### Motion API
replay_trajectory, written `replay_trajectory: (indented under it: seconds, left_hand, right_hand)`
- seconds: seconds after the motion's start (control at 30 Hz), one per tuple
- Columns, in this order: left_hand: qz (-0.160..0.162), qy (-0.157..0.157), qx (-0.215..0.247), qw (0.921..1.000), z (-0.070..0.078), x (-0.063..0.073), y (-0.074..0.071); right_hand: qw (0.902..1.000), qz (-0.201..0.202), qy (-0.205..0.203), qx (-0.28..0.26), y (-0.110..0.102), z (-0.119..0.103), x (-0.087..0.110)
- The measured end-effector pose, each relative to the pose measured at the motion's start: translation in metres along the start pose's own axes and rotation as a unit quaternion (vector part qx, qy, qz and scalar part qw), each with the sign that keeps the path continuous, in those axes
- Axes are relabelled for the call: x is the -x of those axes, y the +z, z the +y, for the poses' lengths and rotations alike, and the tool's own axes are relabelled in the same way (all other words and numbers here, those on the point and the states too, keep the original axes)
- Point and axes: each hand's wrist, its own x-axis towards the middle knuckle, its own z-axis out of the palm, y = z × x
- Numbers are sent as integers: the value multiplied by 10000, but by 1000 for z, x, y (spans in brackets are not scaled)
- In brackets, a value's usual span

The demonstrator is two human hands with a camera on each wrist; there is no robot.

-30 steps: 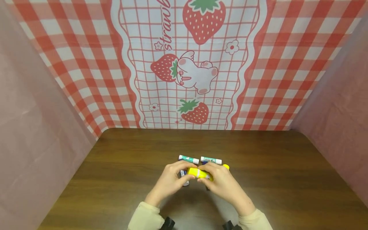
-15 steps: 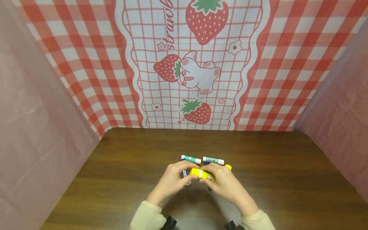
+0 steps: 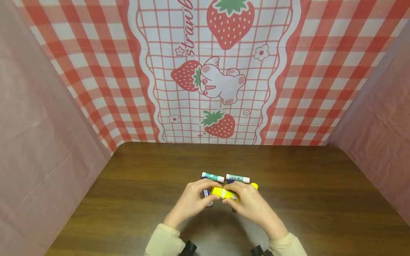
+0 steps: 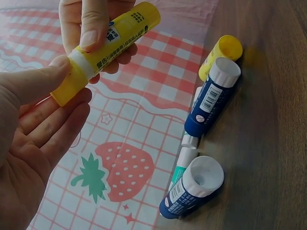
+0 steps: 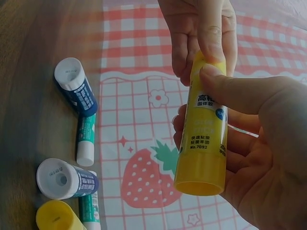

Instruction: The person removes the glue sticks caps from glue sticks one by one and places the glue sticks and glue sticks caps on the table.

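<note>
1. Wide passage on the bench [image 3: 144,177] left of the left hand [image 3: 192,199] and right of the right hand [image 3: 251,204].
2. Between the hands, the gripped glue stick [image 3: 219,192] bars the way.
3. Two blue glue sticks [image 4: 180,196] and a yellow-ended stick [image 3: 254,186] crowd the space nearby.
4. Two teal sticks [image 3: 212,177] lie farther back — only a narrow gap between.
5. Beyond them, a free strip — then hanging cloth [image 3: 221,80].

We see a yellow glue stick [image 5: 199,139] with dark printing and a white band near one end, held crosswise in the air. Our left hand [image 3: 193,197] pinches the short section beyond the band; our right hand [image 3: 250,202] grips the longer printed part.
</note>
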Motion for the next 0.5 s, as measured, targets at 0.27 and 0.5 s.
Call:
replay_trajectory:
  seconds: [0.27,0.5]
  left_hand:
    - [-60,-82,0,9999,0,0,1]
    - [-48,55,-25,10000,-2,-1,1]
  right_hand:
    - [9999,-116,10,7,-1,0,0]
    - [9997,-227,94,-22,-2,1,0]
